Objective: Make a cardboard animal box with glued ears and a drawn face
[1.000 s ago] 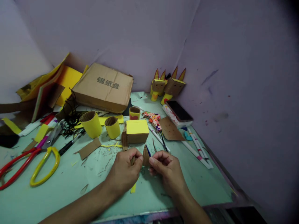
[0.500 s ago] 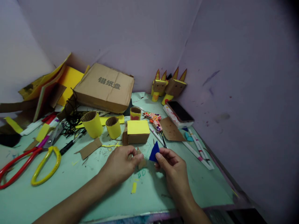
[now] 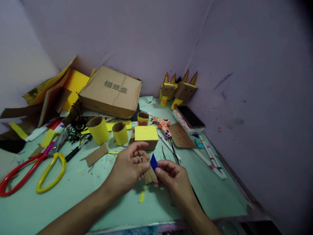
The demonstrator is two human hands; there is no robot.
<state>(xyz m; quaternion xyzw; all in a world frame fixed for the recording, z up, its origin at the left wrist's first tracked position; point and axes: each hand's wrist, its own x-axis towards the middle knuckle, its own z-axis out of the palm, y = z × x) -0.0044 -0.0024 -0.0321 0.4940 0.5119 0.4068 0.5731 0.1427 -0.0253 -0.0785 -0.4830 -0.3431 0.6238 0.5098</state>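
Observation:
Between thumb and fingers, my left hand (image 3: pixel 132 163) pinches a small piece of brown cardboard (image 3: pixel 149 175) with ridges on its face. My right hand (image 3: pixel 172 176) grips a small blue pointed piece of paper (image 3: pixel 154 162), its tip up. The two pieces are side by side, close together; whether they touch I cannot tell. Just beyond my hands sits a cardboard box with a yellow top (image 3: pixel 146 133). To its left stand a wide yellow cardboard tube (image 3: pixel 99 132) and a smaller yellow tube (image 3: pixel 120 135). A thin strip of yellow paper (image 3: pixel 141 196) lies below my hands.
Scissors with red and yellow handles (image 3: pixel 52 173) lie left, beside a craft knife (image 3: pixel 75 151). A patterned glue gun (image 3: pixel 163 127) lies beyond the box. Right are a phone (image 3: pixel 190 117) and white markers (image 3: pixel 210 153). A large carton (image 3: pixel 111 93) and cardboard animal figures (image 3: pixel 184 89) stand behind.
My left hand has lifted and turned the cardboard piece so its ridged face shows. My right hand has brought the blue paper leftward, close to it.

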